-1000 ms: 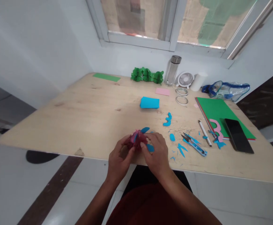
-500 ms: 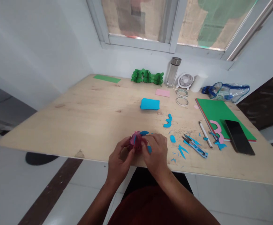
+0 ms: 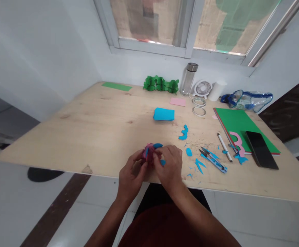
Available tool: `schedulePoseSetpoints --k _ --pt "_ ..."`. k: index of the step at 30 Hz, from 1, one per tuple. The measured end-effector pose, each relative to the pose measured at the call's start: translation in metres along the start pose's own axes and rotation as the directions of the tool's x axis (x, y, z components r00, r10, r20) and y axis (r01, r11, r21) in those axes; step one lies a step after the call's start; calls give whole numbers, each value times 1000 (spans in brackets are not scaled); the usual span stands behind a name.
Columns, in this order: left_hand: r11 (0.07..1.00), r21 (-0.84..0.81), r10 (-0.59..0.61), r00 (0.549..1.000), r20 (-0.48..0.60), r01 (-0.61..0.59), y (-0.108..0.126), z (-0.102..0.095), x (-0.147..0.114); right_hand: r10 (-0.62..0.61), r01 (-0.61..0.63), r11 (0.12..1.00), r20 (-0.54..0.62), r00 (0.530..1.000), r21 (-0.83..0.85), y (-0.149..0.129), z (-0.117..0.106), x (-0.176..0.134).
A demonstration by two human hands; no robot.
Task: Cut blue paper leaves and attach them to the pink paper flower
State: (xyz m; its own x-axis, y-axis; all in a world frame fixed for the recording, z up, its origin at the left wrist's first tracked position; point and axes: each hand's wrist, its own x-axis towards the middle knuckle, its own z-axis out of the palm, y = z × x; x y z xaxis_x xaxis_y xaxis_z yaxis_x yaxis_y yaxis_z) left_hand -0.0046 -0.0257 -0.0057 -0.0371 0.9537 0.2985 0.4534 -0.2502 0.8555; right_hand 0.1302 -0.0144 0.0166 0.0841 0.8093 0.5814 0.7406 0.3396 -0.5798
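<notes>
Between my hands, near the table's front edge, is a small pink and purple paper craft point(image 3: 150, 149) with blue paper pieces on it. My left hand point(image 3: 131, 175) grips its left side, thumb in front. From the right, my right hand point(image 3: 170, 168) pinches it with thumb and index finger. A blue paper piece point(image 3: 158, 145) sticks out at its upper right, and another bit of blue paper point(image 3: 163, 162) shows by my right thumb. My fingers hide much of the craft. Right of my hands lie a blue paper oval point(image 3: 188, 152) and blue-handled thread snips point(image 3: 213, 160).
Further back are a folded blue paper stack point(image 3: 164, 114), a wavy blue cutout point(image 3: 184, 132) and a green paper craft point(image 3: 161, 84). A glass bottle point(image 3: 189, 79), small fan point(image 3: 202, 89) and tape rolls point(image 3: 199, 110) stand or lie behind. A phone point(image 3: 261, 150) rests on green sheets point(image 3: 241, 125) at right.
Both hands stay on the paper craft in nearly the same place. The right hand's fingers have shifted slightly on it. Nothing else on the table has moved.
</notes>
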Motion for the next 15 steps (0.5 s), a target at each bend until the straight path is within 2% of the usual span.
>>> schedulePoseSetpoints --k 3,8,12,15 --pt "999 21 35 999 13 -35 0 -2 0 4 -4 1000 -4 1000 0 0 0 1" --pt "985 36 172 985 -9 -171 3 -11 7 1 -1 1000 0 1000 15 1 1 1" --pt "985 -136 110 993 43 -103 4 -13 20 1 -1 1000 2 1000 31 1 2 1" --pt "981 -182 78 996 31 -71 6 -11 27 2 -3 999 18 1000 49 1 1 1"
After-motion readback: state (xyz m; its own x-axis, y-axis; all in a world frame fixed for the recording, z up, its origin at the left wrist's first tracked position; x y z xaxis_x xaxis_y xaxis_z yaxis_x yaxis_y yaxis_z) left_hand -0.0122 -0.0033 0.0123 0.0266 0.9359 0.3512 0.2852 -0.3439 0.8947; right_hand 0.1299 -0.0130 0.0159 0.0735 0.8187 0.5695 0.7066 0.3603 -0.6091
